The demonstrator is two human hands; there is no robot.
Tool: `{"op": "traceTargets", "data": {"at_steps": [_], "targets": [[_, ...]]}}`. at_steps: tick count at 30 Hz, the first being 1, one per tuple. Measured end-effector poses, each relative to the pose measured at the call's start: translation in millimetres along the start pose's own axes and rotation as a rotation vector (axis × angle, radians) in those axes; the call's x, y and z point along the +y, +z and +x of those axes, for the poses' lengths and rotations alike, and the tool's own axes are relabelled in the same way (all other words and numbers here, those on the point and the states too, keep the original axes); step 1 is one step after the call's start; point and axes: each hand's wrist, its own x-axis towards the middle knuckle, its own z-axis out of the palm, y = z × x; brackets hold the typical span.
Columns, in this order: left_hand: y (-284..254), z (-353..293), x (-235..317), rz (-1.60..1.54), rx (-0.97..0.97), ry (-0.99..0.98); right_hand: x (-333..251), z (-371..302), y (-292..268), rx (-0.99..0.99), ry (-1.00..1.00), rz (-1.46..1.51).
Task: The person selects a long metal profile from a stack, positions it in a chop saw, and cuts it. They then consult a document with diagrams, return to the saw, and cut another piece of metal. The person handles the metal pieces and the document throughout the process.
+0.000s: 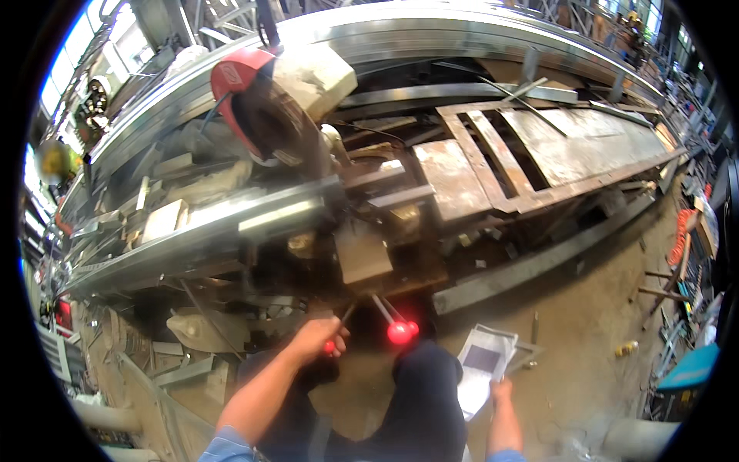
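My left hand (314,339) is closed round a thin lever, and its red ball knob (329,347) shows at the fingers. Just right of it, a second lever with a red ball knob (399,333) sticks out toward me, with another red knob beside it. In my right hand (501,390) are white printed sheets of paper (476,383), held at their right edge beside my knee. Beyond the levers stands a cut-off saw with a red guard (234,83) and a dark, blurred disc (281,123). A long metal profile (265,215) lies left of the disc.
A rusty slatted steel table (462,181) extends to the right of the saw. Long metal bars (554,258) run along its front. Offcuts (188,373) lie on the floor at left. Farther right are a red coiled hose (680,235) and a yellow object (626,349).
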Motion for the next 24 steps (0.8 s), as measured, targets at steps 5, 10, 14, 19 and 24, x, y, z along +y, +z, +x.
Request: {"op": "traceTargets", "data": {"at_steps": [5,10,14,19,24], "targets": [[6.6,-0.3,6.2,-0.013,-0.023,-0.029,-17.1,-6.8,9.6,0.084,0.159,-0.584],[11.0,-3.8,6.2,0.04,0.055,-0.044,-187.2,-37.9,18.2,0.202,-0.51,0.025],[15.7,1.5,8.4,0.092,0.06,-0.02,-423.0,-211.9,24.0,-0.176,-1.168,-0.18],[26.4,5.9,16.6,0.145,0.116,0.008,-464.5,-260.5,95.5,0.086,-1.463,-1.19],[29.6,-3.9,19.0,0.266,0.198,0.082,-478.9,-264.9,97.4,-0.156,-1.279,-1.329]]}}
